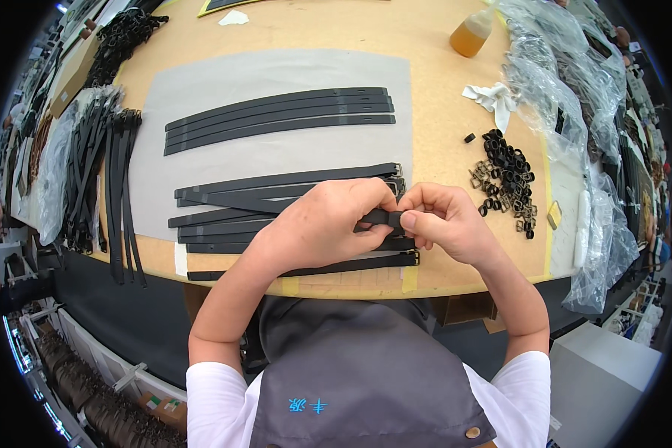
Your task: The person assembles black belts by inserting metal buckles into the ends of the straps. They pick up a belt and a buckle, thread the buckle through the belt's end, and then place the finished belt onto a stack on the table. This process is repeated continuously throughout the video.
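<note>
You've got the strap (pixel 381 217) pinched between both hands, left (pixel 321 224) and right (pixel 444 220), over the mat (pixel 276 75). Bottle (pixel 470 33) holds amber liquid.

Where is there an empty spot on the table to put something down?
Bare grey mat lies above the upper row of black straps, and bare tabletop beyond it, left of the amber bottle. It is crowded by both hands, the loop pile and plastic bags.
</note>
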`<state>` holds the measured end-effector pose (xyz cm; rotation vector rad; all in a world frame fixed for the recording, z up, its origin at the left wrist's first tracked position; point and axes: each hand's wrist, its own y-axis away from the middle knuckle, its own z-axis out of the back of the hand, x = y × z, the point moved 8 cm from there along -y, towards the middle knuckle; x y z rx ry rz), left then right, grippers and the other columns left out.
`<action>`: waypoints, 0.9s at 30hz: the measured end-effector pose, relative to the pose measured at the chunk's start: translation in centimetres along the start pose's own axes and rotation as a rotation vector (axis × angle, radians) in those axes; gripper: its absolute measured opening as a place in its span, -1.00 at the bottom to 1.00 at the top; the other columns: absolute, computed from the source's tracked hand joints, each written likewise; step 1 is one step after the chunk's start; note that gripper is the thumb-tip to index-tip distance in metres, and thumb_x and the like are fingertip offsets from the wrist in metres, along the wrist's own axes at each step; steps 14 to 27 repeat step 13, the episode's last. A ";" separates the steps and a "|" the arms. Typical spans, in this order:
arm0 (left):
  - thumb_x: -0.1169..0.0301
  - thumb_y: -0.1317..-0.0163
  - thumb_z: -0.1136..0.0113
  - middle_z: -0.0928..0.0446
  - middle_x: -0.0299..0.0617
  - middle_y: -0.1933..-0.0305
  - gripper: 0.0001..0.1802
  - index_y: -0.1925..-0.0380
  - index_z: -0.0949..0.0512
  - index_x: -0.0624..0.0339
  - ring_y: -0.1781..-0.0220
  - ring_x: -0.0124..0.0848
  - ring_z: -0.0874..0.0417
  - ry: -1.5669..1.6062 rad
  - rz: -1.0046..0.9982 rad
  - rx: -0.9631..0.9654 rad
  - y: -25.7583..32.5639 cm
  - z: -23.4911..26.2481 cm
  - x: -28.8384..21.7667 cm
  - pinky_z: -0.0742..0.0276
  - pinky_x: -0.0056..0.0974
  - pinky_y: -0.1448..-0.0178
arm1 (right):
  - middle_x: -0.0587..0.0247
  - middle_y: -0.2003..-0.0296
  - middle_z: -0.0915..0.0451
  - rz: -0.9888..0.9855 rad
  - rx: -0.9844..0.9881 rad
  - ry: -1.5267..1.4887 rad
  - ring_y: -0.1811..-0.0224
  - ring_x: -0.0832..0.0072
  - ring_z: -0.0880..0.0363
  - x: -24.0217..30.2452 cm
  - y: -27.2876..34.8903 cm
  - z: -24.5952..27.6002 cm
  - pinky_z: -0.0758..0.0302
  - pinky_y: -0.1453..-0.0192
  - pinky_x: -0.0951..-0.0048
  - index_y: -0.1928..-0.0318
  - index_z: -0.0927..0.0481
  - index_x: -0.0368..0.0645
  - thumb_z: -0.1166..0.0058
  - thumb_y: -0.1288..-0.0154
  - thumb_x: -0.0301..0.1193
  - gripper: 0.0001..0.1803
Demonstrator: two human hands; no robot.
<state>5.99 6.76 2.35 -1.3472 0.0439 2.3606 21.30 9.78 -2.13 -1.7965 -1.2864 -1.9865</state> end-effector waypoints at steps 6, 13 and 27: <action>0.54 -0.11 -0.46 -0.71 -0.15 0.29 -0.74 0.22 -0.60 0.27 0.28 -0.34 -0.78 0.043 0.008 -0.018 0.0 -0.1 0.4 -0.74 -0.31 0.27 | 0.50 0.38 -0.60 0.020 -0.009 0.021 0.41 0.80 -0.51 0.3 0.1 -0.3 -0.48 0.34 0.65 0.11 -0.66 -0.24 -0.28 -0.46 -0.35 -0.81; 0.54 -0.11 -0.45 -0.71 -0.15 0.30 -0.75 0.22 -0.60 0.26 0.27 -0.34 -0.78 0.058 0.030 -0.005 0.0 -0.2 0.3 -0.74 -0.32 0.28 | 0.48 0.37 -0.61 0.034 -0.002 0.008 0.39 0.78 -0.52 0.3 0.3 -0.4 -0.48 0.31 0.66 0.08 -0.66 -0.24 -0.27 -0.47 -0.37 -0.81; 0.54 -0.11 -0.45 -0.71 -0.15 0.30 -0.75 0.22 -0.60 0.26 0.27 -0.34 -0.78 0.058 0.030 -0.005 0.0 -0.2 0.3 -0.74 -0.32 0.28 | 0.48 0.37 -0.61 0.034 -0.002 0.008 0.39 0.78 -0.52 0.3 0.3 -0.4 -0.48 0.31 0.66 0.08 -0.66 -0.24 -0.27 -0.47 -0.37 -0.81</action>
